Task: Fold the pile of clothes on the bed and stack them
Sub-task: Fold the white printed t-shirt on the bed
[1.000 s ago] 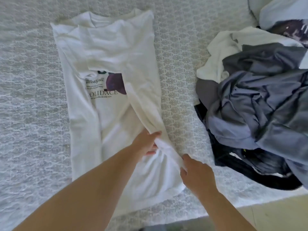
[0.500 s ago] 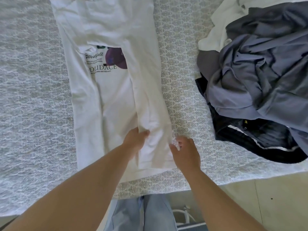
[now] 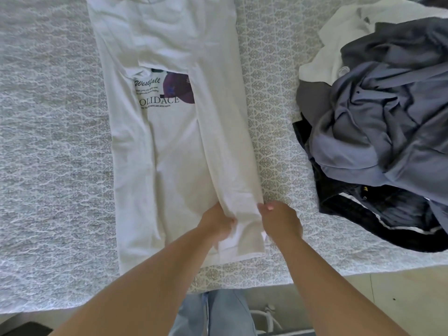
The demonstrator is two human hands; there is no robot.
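At six o'clock on the bed (image 3: 48, 141), near its front edge: left hand (image 3: 217, 225) and right hand (image 3: 281, 223) side by side, both gripping the hem end of the folded-in right flap of a white T-shirt (image 3: 174, 151). Lying lengthwise toward twelve o'clock, printed chest panel showing between the folded sides. At three o'clock, well apart: an unfolded pile of clothes (image 3: 378, 122), grey-blue, white and black.
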